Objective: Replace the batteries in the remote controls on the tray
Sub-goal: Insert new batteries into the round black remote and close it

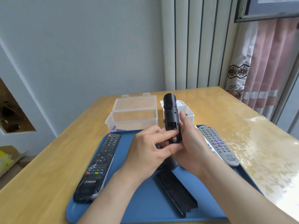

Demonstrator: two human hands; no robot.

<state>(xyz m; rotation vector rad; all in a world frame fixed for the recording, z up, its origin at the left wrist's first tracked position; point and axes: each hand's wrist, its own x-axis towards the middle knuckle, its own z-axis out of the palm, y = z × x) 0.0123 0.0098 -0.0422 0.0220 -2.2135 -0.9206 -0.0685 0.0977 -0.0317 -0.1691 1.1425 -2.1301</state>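
The near end of the black plastic remote control [169,110] is hidden behind both hands. The silver-capped cylindrical battery [174,139] in its open back compartment shows only in part. The remote is held above the blue plastic tray [145,207], with its long axis pointing away from the person and its far end tilted upward. The right hand [192,143] curls around its right side. The left hand [148,152] pinches the battery between thumb and index finger.
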